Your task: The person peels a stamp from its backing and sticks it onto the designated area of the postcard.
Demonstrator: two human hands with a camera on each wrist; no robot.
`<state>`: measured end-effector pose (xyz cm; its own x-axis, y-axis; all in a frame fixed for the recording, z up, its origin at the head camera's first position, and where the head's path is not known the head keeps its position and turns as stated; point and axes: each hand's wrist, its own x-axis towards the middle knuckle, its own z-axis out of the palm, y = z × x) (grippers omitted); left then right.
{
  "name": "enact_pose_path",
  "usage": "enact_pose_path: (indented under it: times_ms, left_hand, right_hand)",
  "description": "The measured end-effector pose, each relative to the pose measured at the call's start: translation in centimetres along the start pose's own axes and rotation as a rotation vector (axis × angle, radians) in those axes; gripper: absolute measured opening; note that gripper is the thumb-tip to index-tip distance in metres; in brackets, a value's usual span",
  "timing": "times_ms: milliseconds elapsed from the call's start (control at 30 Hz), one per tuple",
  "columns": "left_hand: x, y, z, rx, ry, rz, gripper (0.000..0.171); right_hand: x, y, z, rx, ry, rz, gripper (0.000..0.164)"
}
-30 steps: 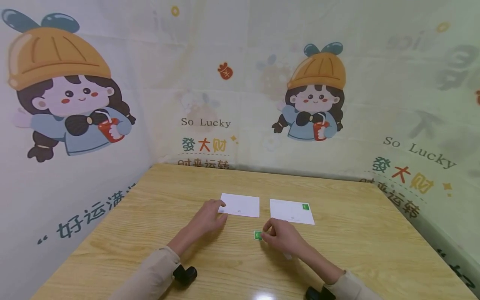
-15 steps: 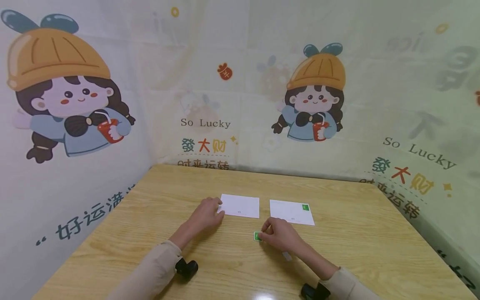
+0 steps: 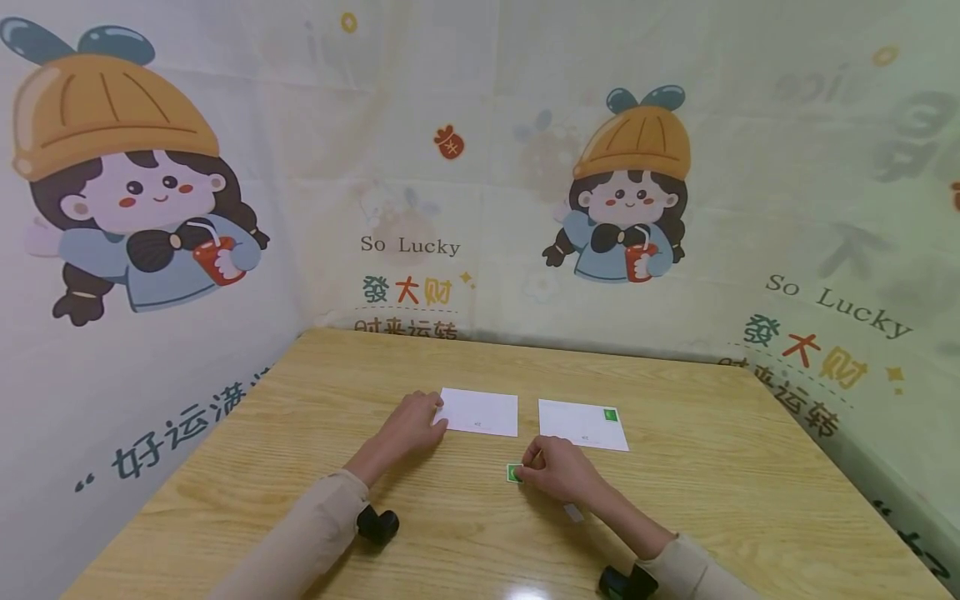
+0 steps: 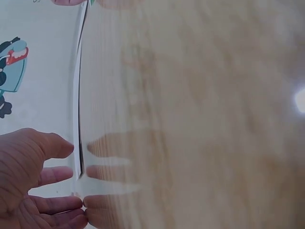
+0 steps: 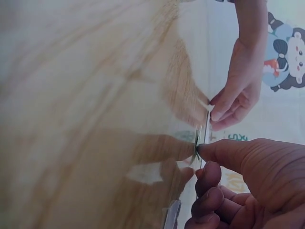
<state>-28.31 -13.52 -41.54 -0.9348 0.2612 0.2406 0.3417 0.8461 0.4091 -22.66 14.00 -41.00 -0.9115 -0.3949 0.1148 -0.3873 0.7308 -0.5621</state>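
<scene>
My left hand [image 3: 408, 425] lies at the left edge of a blank white envelope [image 3: 482, 412]. In the left wrist view its thumb and fairly straight fingers [image 4: 56, 175] stand close to the envelope's end. My right hand [image 3: 562, 468], fingers curled, pinches a small green postage stamp [image 3: 512, 473] with a white border, low over the table in front of the envelopes. In the right wrist view the thumb [image 5: 214, 152] meets the stamp, seen nearly edge-on and partly covered. A second white envelope [image 3: 573, 421] to the right bears a green stamp [image 3: 611, 415] in its upper right corner.
A small pale slip [image 3: 573, 512] lies on the wooden table [image 3: 360, 358] under the right wrist. Cloth walls with printed cartoon figures enclose the table at the back and sides. Black wrist cameras [image 3: 378, 525] sit at both cuffs.
The left hand has shifted slightly back to the left along the envelope's edge. The right fingers have closed further over the green stamp, which has barely moved. More of the pale slip shows.
</scene>
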Motion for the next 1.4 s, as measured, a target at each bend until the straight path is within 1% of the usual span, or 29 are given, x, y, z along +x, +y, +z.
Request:
enact_pose_path:
  times_ms: [267, 500, 667, 800, 933, 1100, 1267, 1400]
  left_hand:
    - [0.49, -0.15, 0.03, 0.057, -0.043, -0.007, 0.024]
    - [0.45, -0.12, 0.05, 0.071, -0.036, 0.004, 0.021]
    - [0.45, -0.03, 0.08, 0.065, -0.041, -0.008, 0.022]
    - [0.41, 0.07, 0.07, 0.061, -0.053, -0.025, 0.024]
    - [0.43, 0.06, 0.02, 0.063, -0.056, -0.023, 0.025]
    - [0.38, -0.08, 0.00, 0.056, -0.045, -0.017, 0.025]
    - [0.04, -0.13, -0.12, 0.020, -0.035, -0.027, 0.024]
    - [-0.29, -0.04, -0.37, -0.007, -0.017, -0.019, 0.025]
  right_hand:
    - [0.04, 0.02, 0.03, 0.006, 0.004, -0.020, 0.016]
    - [0.20, -0.18, 0.00, 0.022, 0.009, -0.011, 0.014]
    - [0.31, -0.19, 0.03, 0.047, 0.009, 0.013, 0.012]
    - [0.41, -0.07, 0.08, 0.067, 0.015, 0.017, 0.010]
    - [0.43, -0.09, 0.05, 0.088, 0.011, 0.016, 0.008]
    - [0.39, -0.18, 0.01, 0.111, -0.005, 0.014, 0.008]
    - [0.41, -0.01, 0.16, 0.123, -0.011, 0.023, 0.008]
    - [0.43, 0.35, 0.29, 0.179, -0.015, 0.024, 0.007]
